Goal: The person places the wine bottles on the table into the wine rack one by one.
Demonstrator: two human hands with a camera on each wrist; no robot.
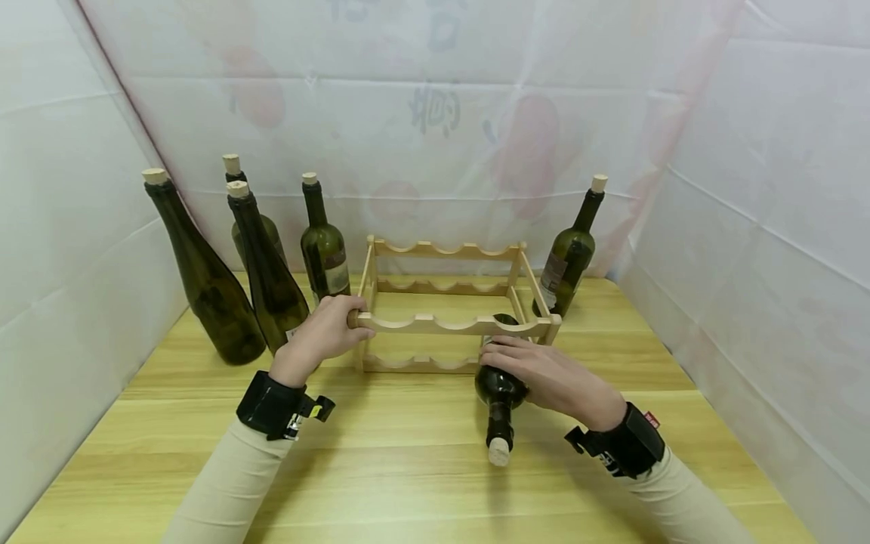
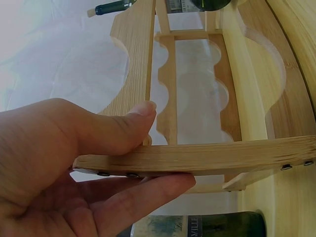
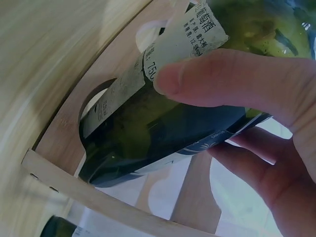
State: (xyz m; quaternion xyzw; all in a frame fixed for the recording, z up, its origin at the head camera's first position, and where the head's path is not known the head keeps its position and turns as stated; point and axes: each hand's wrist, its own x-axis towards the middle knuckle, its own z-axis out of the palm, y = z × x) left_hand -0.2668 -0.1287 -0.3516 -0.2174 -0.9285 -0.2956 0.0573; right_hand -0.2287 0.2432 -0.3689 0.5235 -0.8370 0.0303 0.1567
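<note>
A two-tier wooden wine rack (image 1: 423,325) with scalloped rails stands on the table. At its front left corner my left hand (image 1: 325,332) grips the frame; the left wrist view shows the thumb on top of a wooden bar (image 2: 207,157) and fingers beneath. My right hand (image 1: 553,375) holds a dark green wine bottle (image 1: 499,385) round its body. Its corked neck points toward me, while its base reaches under the upper front rail at the rack's right end. In the right wrist view, the bottle's label (image 3: 185,42) shows printed text, and its base is beside the lower scalloped rail.
Several corked bottles stand left of the rack, including a tall one (image 1: 211,291) and a shorter one (image 1: 325,253). Another bottle (image 1: 569,257) is upright behind the rack's right side. White printed sheeting (image 1: 435,136) encloses the wooden table (image 1: 381,468) at the back and sides.
</note>
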